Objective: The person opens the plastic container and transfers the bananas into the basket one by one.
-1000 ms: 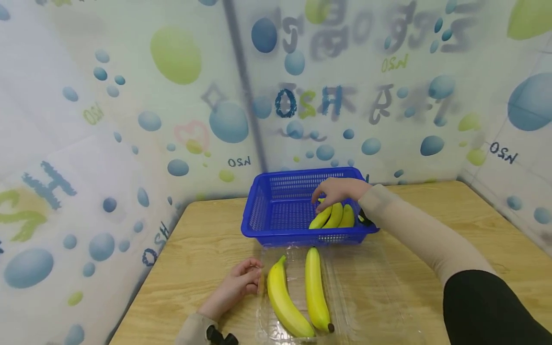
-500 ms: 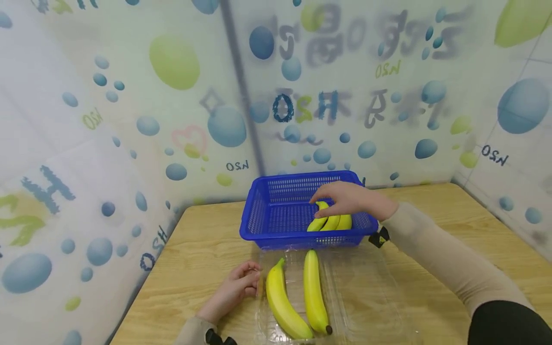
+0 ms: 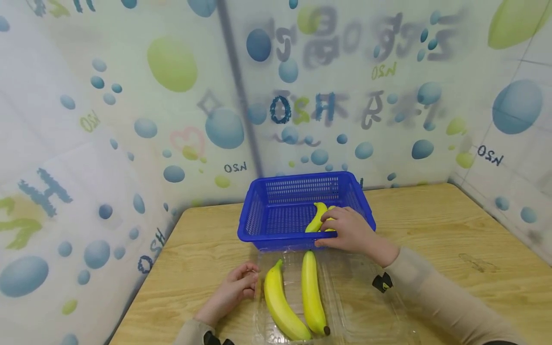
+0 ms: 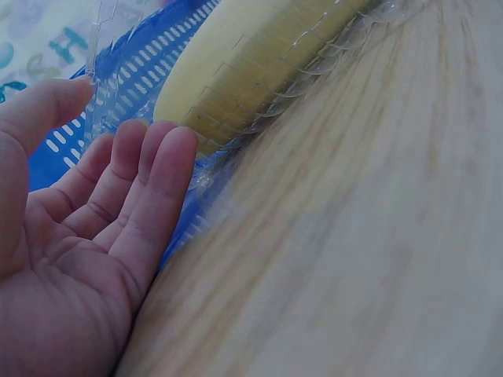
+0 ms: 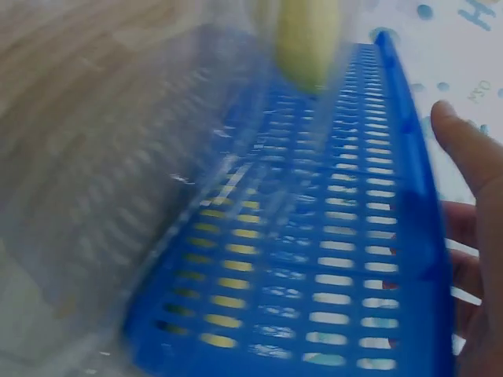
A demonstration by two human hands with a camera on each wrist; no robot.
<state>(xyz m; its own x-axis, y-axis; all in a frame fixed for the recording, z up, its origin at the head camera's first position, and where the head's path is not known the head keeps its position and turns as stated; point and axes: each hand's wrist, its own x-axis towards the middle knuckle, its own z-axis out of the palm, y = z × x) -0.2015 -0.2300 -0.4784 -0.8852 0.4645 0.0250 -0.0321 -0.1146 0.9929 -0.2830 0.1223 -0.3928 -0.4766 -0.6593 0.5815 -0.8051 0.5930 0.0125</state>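
My left hand (image 3: 231,291) is beside the left edge of a clear plastic clamshell container (image 3: 368,306). In the left wrist view, the fingers (image 4: 165,157) are loosely bent against its wall, and the thumb tip is at a clear plastic edge. One curved banana (image 3: 280,304) and one straighter banana (image 3: 314,293) lie in the container's left half. My right hand (image 3: 351,232) reaches over the front rim of a blue plastic basket (image 3: 267,235), fingers bent on the inner side, thumb apart from them. A smaller banana (image 3: 316,218) shows in the basket; others are partly hidden behind the hand.
The basket stands on a wooden table (image 3: 202,239) just behind the container, near the back wall (image 3: 207,182). Walls with bubble prints enclose the left, back and right sides. The container's transparent right half lies under the right forearm (image 3: 435,282).
My right hand has moved from above the small bananas toward the basket's front right rim, covering the right-hand ones. The left hand stays at the container's edge. The head view has shifted slightly.
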